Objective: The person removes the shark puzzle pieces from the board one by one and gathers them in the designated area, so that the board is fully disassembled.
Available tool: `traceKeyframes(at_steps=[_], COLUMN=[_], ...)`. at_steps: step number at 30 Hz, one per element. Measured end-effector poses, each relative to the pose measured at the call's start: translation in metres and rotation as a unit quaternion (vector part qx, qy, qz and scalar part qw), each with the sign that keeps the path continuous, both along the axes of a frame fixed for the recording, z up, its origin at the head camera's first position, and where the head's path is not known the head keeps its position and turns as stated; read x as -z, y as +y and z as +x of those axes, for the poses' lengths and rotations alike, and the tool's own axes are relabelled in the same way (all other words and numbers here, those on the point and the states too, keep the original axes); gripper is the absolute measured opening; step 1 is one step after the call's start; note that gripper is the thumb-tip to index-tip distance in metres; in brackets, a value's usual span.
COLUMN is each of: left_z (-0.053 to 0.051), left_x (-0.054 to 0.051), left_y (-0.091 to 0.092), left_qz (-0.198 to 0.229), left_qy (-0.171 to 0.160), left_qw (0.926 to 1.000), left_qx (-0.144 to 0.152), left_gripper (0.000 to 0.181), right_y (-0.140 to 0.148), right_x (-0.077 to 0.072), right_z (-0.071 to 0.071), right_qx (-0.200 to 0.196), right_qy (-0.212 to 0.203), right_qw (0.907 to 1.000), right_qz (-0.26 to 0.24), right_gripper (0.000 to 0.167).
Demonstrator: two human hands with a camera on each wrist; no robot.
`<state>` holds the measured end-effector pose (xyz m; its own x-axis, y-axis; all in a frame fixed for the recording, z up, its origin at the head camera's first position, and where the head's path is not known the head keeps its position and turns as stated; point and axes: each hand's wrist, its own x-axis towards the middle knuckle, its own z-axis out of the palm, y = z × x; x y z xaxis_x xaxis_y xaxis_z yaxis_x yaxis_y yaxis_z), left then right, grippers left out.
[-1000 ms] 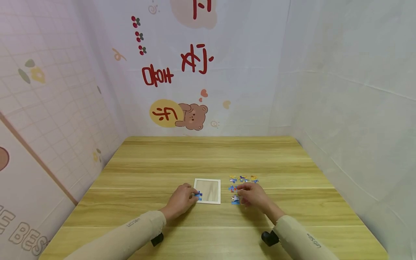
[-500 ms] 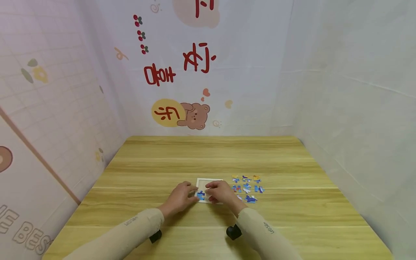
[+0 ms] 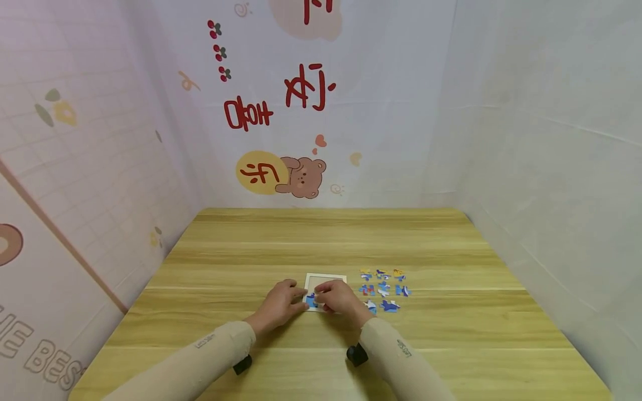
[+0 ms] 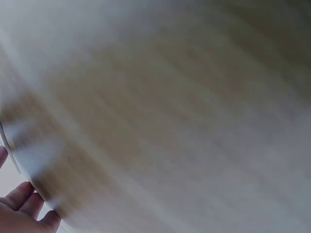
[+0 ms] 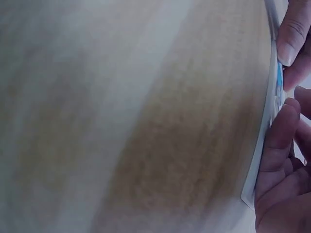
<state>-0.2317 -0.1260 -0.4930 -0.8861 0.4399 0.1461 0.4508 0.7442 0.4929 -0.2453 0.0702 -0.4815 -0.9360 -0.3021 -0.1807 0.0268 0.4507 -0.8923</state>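
Note:
A small white puzzle frame (image 3: pixel 326 275) lies on the table. In its near left corner sits a blue puzzle piece (image 3: pixel 311 301). My left hand (image 3: pixel 280 302) rests at the frame's left rim, with thumb and fingertips touching it from the side. My right hand (image 3: pixel 338 298) reaches over the right part of the frame with bent fingers and seems to pinch a puzzle piece beside the blue one; the fingers mostly hide it. In the right wrist view, bent fingers (image 5: pixel 279 131) meet at the frame's edge. The left wrist view shows several fingertips (image 4: pixel 31 196) by the rim.
Right of the frame, several loose puzzle pieces lie in rows, among them a yellow one (image 3: pixel 399 273), a red and blue one (image 3: pixel 368 290) and a dark blue one (image 3: pixel 390 306). Fabric walls (image 3: pixel 381 111) stand behind and beside the wooden table (image 3: pixel 321 234).
My right hand has moved left from the loose pieces to the frame, uncovering the pieces behind it. Over the last half second it shifts only slightly. My left hand stays at the rim.

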Motion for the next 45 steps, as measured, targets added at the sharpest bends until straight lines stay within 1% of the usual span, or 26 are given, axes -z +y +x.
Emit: traceKeyframes(at_steps=[3, 6, 12, 16, 19, 22, 25, 28, 33, 37, 40, 45], left_z=[-0.0006, -0.0009, 0.0003, 0.0011, 0.0012, 0.0011, 0.0013, 0.0013, 0.0018, 0.0023, 0.0023, 0.002], left_x=[0.0005, 0.0009, 0.0013, 0.0021, 0.002, 0.0016, 0.0008, 0.0002, -0.0007, -0.0011, -0.0006, 0.0009], left_y=[0.0002, 0.0004, 0.0007, 0.0004, 0.0004, 0.0006, 0.001, 0.0014, 0.0018, 0.0016, 0.0011, 0.0002], left_qz=[-0.002, -0.001, 0.005, 0.01, 0.01, 0.01, 0.014, 0.018, 0.019, 0.02, 0.02, 0.022], left_qy=[0.002, 0.003, -0.005, -0.004, -0.001, 0.001, 0.0, -0.001, -0.002, -0.004, -0.006, -0.009], left_qw=[1.0, 1.0, 1.0, 0.9999, 1.0, 1.0, 0.9999, 0.9998, 0.9998, 0.9998, 0.9998, 0.9997], left_qx=[0.001, 0.001, -0.005, -0.004, -0.001, 0.001, 0.003, 0.003, 0.002, 0.002, 0.001, -0.002], left_gripper=[0.037, 0.037, 0.038, 0.038, 0.038, 0.037, 0.037, 0.037, 0.037, 0.038, 0.038, 0.039], right_y=[0.0002, 0.0005, 0.0014, 0.0018, 0.0022, 0.0022, 0.0012, -0.0001, -0.0008, -0.0005, 0.0005, 0.0024], right_x=[-0.0031, -0.0035, -0.0026, -0.0023, -0.0018, -0.0004, 0.0016, 0.0027, 0.0018, 0.0017, 0.0013, -0.0004], right_z=[0.0, -0.0005, -0.0009, -0.0002, 0.0007, 0.0021, 0.0033, 0.0045, 0.0058, 0.006, 0.0061, 0.0056], right_qx=[-0.017, -0.027, -0.02, -0.021, -0.023, -0.027, -0.02, -0.003, 0.015, 0.026, 0.032, 0.038], right_qy=[-0.002, -0.005, -0.016, -0.025, -0.021, -0.008, -0.001, -0.002, -0.009, -0.006, 0.0, -0.006], right_qw=[0.9998, 0.9995, 0.9997, 0.9993, 0.999, 0.9985, 0.9979, 0.9978, 0.9983, 0.9984, 0.9982, 0.998], right_qz=[0.01, 0.014, -0.002, -0.018, -0.032, -0.047, -0.062, -0.067, -0.055, -0.05, -0.05, -0.05], right_gripper=[0.027, 0.028, 0.029, 0.031, 0.031, 0.03, 0.028, 0.027, 0.025, 0.024, 0.025, 0.025])
